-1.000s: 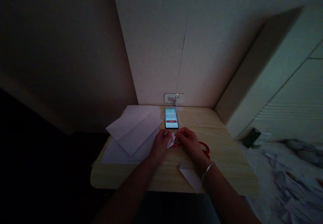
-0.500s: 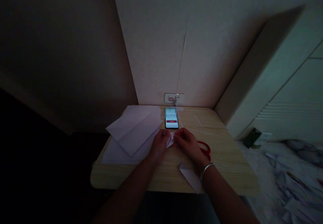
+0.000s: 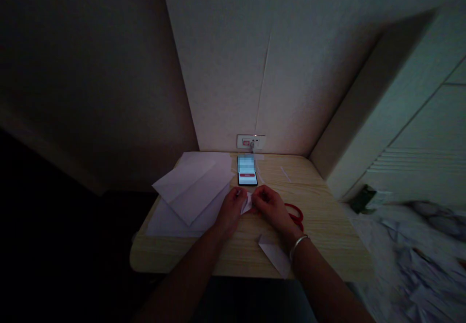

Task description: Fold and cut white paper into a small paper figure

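Observation:
Between my two hands is a small folded piece of white paper [image 3: 246, 203], above the middle of the wooden table. My left hand [image 3: 231, 207] pinches its left side with thumb and fingers. On the other side my right hand [image 3: 271, 206], with a silver bangle on the wrist, has its fingertips closed on the paper's right edge. Red-handled scissors [image 3: 296, 215] lie under and beside my right hand, their blades mostly hidden. A loose white paper piece [image 3: 273, 255] rests under my right wrist.
A lit phone [image 3: 247, 171] lies just beyond my hands. Several white sheets [image 3: 192, 187] overlap on the left of the table [image 3: 327, 245]. Thin paper strips [image 3: 286, 174] lie at the back. Behind is a wall socket [image 3: 251, 141]; scattered papers [image 3: 429, 274] cover the floor at right.
My right fingers have shifted very slightly along the folded paper, and the paper's angle differs a little. Everything else on the table looks the same.

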Tool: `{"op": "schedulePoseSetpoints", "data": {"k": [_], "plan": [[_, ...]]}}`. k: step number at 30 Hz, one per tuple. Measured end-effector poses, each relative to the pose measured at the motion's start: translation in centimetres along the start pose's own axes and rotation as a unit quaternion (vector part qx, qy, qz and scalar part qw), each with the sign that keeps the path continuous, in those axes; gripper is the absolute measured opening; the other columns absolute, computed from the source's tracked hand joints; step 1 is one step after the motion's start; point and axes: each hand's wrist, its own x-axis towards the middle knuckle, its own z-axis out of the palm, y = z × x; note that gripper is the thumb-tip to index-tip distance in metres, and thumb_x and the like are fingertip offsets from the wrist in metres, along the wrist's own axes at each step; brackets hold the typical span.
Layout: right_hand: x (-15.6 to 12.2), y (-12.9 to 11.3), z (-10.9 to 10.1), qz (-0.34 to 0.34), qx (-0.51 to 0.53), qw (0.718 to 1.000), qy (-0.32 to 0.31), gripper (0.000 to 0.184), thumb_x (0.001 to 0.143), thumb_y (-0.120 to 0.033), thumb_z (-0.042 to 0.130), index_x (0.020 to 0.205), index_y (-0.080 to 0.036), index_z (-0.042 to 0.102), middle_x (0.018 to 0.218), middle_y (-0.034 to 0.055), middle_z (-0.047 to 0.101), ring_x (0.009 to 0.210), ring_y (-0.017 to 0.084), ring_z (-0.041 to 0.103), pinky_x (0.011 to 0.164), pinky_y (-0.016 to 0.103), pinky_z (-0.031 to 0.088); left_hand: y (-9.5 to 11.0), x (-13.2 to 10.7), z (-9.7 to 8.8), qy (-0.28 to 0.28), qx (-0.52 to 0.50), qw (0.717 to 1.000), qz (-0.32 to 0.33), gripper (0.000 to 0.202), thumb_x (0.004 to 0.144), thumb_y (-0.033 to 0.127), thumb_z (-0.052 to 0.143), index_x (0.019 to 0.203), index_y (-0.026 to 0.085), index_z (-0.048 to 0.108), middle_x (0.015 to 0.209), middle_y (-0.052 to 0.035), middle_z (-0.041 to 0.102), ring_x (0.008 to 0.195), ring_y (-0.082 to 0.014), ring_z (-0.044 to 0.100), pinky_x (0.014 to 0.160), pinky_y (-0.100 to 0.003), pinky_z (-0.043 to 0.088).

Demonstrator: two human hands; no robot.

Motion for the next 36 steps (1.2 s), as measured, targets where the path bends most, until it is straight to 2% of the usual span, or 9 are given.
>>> {"op": "schedulePoseSetpoints", "data": {"k": [7,25,36], "plan": [[0.09,0.22,0.04,0.009,0.006,1.0,-0.005,0.014,0.076,-0.031,0.057,0.073,-0.02,0.05,0.06,-0.0048,0.052,0.05,0.01,0.048,0.047,0.021,0.037,0.05,-0.14,-0.02,-0.015,-0.007,1.0,0.012,0.034,0.067,0.044,0.068,0.077,0.016,0.053,0.065,0.0032,0.056,0.057,-0.01,0.053,0.053,-0.021,0.043],[0.3,0.95,-0.11,0.005,0.029,1.0,-0.006,0.012,0.075,-0.027,0.059,0.074,-0.019,0.051,0.061,-0.005,0.053,0.05,0.009,0.05,0.047,0.02,0.037,-0.27,0.17,-0.2,-0.007,0.004,1.0,0.013,0.035,0.067,0.046,0.068,0.077,0.016,0.053,0.065,0.0037,0.055,0.059,-0.0102,0.052,0.056,-0.022,0.041],[0.16,0.32,0.01,0.014,0.028,1.0,-0.002,0.011,0.074,-0.027,0.059,0.072,-0.019,0.051,0.06,-0.0051,0.054,0.05,0.009,0.05,0.048,0.02,0.037,0.02,-0.09,0.0,-0.017,0.0,1.0,-0.002,0.031,0.069,0.042,0.066,0.079,0.017,0.052,0.067,0.0035,0.055,0.06,-0.0105,0.052,0.056,-0.022,0.042]]}}
